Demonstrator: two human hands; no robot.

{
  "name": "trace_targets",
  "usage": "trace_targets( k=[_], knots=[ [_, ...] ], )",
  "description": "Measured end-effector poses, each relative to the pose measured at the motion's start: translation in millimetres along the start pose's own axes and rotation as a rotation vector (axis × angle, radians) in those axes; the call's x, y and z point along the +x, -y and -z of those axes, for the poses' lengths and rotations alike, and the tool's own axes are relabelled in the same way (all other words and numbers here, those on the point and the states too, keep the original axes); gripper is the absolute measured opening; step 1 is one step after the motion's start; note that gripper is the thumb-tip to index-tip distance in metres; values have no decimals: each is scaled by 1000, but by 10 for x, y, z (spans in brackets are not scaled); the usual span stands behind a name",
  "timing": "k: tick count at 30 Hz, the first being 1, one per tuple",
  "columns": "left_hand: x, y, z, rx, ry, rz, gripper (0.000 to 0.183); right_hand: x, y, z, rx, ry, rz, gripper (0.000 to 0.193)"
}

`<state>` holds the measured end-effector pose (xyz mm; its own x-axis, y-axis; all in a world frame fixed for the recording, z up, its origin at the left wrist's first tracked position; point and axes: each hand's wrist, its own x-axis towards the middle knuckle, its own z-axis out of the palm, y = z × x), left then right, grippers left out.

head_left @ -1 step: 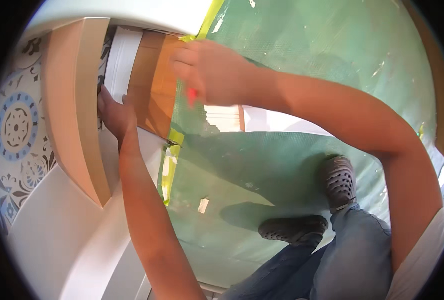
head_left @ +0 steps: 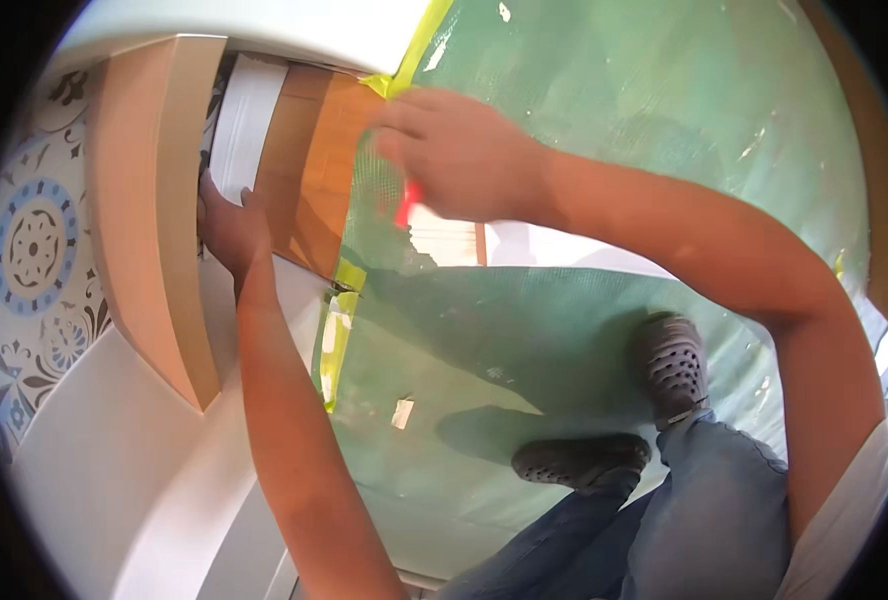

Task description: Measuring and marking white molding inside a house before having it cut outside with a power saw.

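My left hand [head_left: 234, 225] is at the near end of a white moulded strip [head_left: 251, 105], with thumb and forefinger on either side of it. The remaining fingers are partly hidden beside the tan panel edge [head_left: 179, 200]. Over the edge of the green floor sheet [head_left: 444, 340], my right hand [head_left: 454, 150] is closed on a small red object [head_left: 409, 203]. Motion blurs its fingertips, and most of the red object is hidden in the grip, so its kind does not show. Between the two hands lies orange-brown wood flooring [head_left: 322, 170].
Yellow-green tape [head_left: 334, 350] runs along the sheet's edge. Patterned tiles [head_left: 34, 250] lie left of the panel. A white-and-beige piece [head_left: 564, 240] shows beneath my right forearm. My grey perforated clogs [head_left: 674, 360] stand on the sheet, near a small scrap [head_left: 402, 413].
My right hand has moved a little to the right and slightly down with the red object. My left hand has stayed almost in place on the strip.
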<state>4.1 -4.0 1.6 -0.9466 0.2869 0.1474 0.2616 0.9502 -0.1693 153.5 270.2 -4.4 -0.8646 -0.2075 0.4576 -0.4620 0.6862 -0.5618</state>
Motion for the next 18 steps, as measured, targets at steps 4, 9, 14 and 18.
trace_targets(
  k=[4, 9, 14, 18],
  knots=[
    [274, -64, -34, -54, -178, -74, 39, -641, -86, 690, -150, 339, -291, 34],
    [359, 20, -145, -263, -16, 124, 29, -1214, -108, 1182, -237, 498, -390, 32],
    [35, -406, 109, -282, 1, 221, 28, -1420, 37, 1302, -182, 499, -387, 42],
    [-322, -632, 404, -159, 29, 273, 29, -1351, 25, 1274, -190, 664, -508, 44]
  ],
)
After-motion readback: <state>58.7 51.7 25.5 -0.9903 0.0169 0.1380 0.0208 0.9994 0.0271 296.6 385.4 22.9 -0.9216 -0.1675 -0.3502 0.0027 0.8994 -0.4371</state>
